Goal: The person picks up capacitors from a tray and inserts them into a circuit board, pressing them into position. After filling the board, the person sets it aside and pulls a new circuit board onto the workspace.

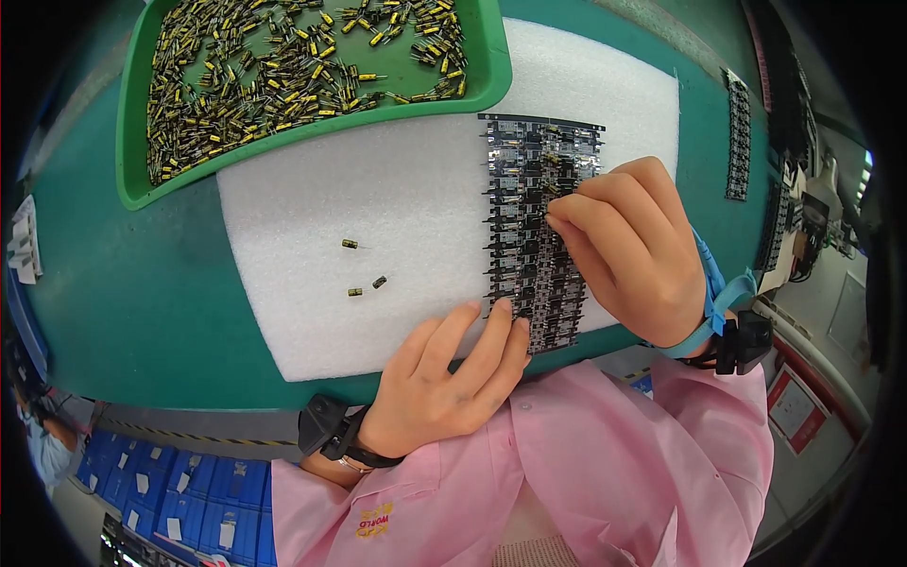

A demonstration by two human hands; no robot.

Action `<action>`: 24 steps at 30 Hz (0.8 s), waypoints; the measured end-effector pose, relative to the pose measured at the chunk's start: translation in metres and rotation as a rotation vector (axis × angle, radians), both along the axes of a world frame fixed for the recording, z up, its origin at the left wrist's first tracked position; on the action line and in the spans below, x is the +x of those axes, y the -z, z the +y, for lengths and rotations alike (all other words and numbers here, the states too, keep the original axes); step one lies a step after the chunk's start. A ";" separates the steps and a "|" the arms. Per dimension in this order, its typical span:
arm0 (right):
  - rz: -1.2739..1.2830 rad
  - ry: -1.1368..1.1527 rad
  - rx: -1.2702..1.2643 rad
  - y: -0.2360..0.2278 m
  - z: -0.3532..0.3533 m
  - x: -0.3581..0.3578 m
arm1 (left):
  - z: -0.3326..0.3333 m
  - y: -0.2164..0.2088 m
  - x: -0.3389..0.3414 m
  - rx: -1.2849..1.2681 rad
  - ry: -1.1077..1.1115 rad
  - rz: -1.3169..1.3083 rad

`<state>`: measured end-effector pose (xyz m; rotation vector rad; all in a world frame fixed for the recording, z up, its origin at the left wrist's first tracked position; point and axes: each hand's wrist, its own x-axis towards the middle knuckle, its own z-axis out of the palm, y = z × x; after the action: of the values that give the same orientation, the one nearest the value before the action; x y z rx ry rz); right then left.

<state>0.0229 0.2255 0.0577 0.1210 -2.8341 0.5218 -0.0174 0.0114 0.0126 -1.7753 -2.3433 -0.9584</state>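
A black circuit board panel (505,203), made up of rows of small boards, lies on a white foam sheet (397,189). My right hand (638,250) is over its right half, thumb and forefinger pinched together close to the surface. Whatever is between those fingertips is too small to make out; a yellowish part shows just beside them. Fingers spread, my left hand (449,378) rests its fingertips on the panel's near left edge. Three loose capacitors, an upper one (350,244), a lower one (355,292) and a tilted one (380,282), lie on the foam left of the panel.
A green tray (312,128) full of black-and-yellow capacitors stands at the far left, overlapping the foam. On the green table (113,312), another panel strip (738,137) lies at the far right. Blue bins (189,491) stand below the table at the near left.
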 end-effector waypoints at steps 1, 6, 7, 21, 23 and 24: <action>-0.002 -0.015 0.010 0.001 0.001 0.000 | 0.000 0.000 0.000 0.000 0.001 -0.003; -0.008 -0.044 0.025 0.002 0.002 -0.002 | 0.000 0.000 -0.001 -0.005 0.009 -0.013; -0.008 -0.044 0.022 0.002 0.002 -0.003 | 0.000 -0.001 -0.001 -0.008 0.011 -0.015; 0.092 0.024 -0.020 0.006 0.003 0.012 | 0.000 -0.002 -0.001 0.000 -0.003 -0.020; 0.078 -0.017 0.000 0.008 0.005 0.013 | -0.002 0.000 -0.001 -0.009 0.015 -0.012; 0.077 -0.018 -0.002 0.009 0.005 0.013 | -0.002 0.000 -0.001 -0.011 0.014 -0.013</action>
<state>0.0359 0.2301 0.0488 0.1628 -2.7596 0.5122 -0.0179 0.0093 0.0126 -1.7978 -2.3512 -0.9629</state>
